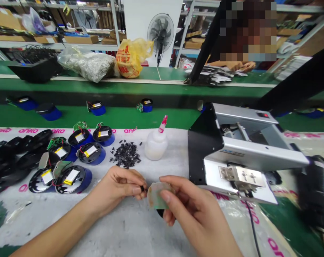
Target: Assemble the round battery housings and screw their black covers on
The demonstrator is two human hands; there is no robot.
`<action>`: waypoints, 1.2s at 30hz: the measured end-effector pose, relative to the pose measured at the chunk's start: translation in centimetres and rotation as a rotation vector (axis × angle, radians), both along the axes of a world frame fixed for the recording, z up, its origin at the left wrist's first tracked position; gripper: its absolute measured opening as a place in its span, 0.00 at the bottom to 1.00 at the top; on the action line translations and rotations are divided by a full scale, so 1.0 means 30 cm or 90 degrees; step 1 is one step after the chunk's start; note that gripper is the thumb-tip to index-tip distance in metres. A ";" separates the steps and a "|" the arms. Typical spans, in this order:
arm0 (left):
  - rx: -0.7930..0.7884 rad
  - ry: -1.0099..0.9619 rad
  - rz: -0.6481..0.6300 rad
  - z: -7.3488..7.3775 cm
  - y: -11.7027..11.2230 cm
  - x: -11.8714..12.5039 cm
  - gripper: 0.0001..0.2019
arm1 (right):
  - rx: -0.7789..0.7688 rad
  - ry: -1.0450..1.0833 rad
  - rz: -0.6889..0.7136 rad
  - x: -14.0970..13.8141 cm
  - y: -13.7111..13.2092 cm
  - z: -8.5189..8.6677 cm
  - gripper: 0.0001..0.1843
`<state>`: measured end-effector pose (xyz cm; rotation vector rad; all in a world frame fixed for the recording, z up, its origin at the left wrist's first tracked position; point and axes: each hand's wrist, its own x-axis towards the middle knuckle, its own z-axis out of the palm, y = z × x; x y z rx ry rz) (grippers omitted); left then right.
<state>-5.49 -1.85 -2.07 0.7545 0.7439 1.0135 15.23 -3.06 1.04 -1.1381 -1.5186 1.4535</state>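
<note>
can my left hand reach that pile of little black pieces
Probably yes: the pile of black pieces lies just beyond the left hand, nothing between them, though it pinches a small dark piece.

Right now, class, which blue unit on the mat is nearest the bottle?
The rear-right blue unit, farthest right of its group; others sit farther from the bottle.

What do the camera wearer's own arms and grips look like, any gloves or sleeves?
The left grip and right grip are bare human hands, with no gloves or rings visible. The left forearm shows no sleeve, watch or bracelet. The right arm is cut off by the picture's lower edge, with no cuff in view.
</note>
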 end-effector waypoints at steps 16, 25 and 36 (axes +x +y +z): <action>0.030 0.053 0.020 0.010 -0.005 -0.012 0.05 | 0.358 -0.190 -0.033 -0.006 -0.022 -0.041 0.09; -0.023 0.124 0.042 0.039 0.001 -0.007 0.07 | 0.496 -0.362 0.080 0.017 -0.012 -0.004 0.18; -0.009 0.121 0.059 0.082 -0.037 0.067 0.14 | 0.502 -0.410 0.182 0.072 0.011 0.032 0.26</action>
